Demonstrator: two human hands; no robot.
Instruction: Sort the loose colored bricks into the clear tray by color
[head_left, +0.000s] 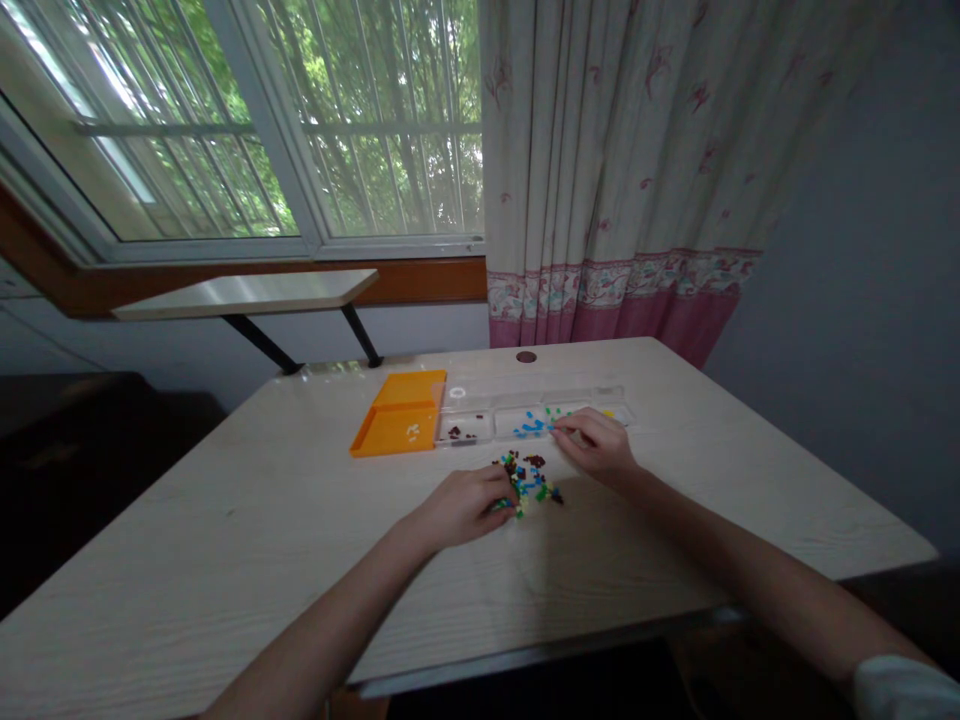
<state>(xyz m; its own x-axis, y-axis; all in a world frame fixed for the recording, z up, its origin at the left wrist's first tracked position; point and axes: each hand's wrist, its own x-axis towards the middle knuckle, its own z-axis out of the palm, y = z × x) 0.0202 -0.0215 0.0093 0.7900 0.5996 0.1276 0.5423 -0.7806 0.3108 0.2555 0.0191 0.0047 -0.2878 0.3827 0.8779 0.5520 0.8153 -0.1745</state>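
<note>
A heap of small toy building bricks [537,480] in brown, blue, green and yellow lies on the table. My left hand [471,507] rests at the heap's left side, fingers curled in against the bricks; whatever they grip is hidden. Over the clear plastic compartment tray [495,424], my right hand [598,442] pinches what looks like a small blue brick [553,427] at its fingertips. Beneath and beside it, blue bricks [529,426] lie in one compartment and green ones [555,412] in another. Brown bricks [455,433] sit in a compartment farther left, and a yellow piece [608,413] shows at the right.
An orange open case [397,428] with a few pale bricks [412,432] in it adjoins the tray's left end. Behind stands a raised shelf [247,292] on black legs. A dark round disc [526,357] lies at the table's back edge, before the curtain [600,200].
</note>
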